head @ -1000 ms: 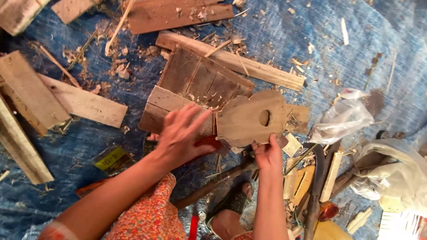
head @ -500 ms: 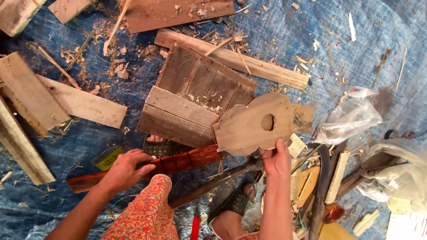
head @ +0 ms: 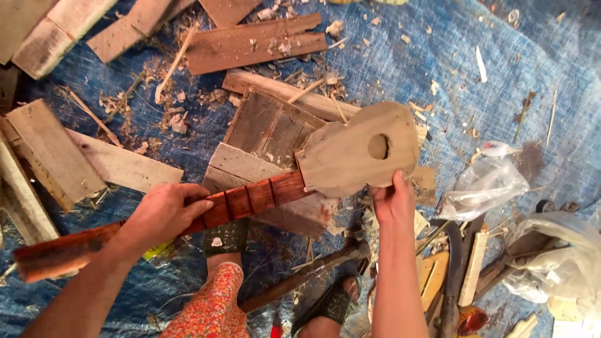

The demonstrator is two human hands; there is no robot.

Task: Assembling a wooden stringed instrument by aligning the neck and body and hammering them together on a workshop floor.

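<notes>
My left hand (head: 164, 213) grips a long reddish-brown wooden neck piece (head: 250, 199) with dark cross grooves. Its right end meets a flat guitar-shaped wooden body (head: 350, 156) with a round hole. My right hand (head: 393, 201) holds that body by its lower edge, lifted over a slatted wooden panel (head: 269, 128). Both pieces hang above a blue tarp (head: 438, 62).
Planks (head: 53, 153) and boards (head: 250, 40) lie scattered at the left and top, among wood chips. A hammer (head: 313, 269) rests between my sandalled feet (head: 328, 303). Clear plastic bags (head: 485, 184) and hand tools (head: 454, 269) crowd the right side.
My left hand picked the reddish neck piece up off the tarp and brought its end against the guitar-shaped body. My right hand lifted the body a little higher.
</notes>
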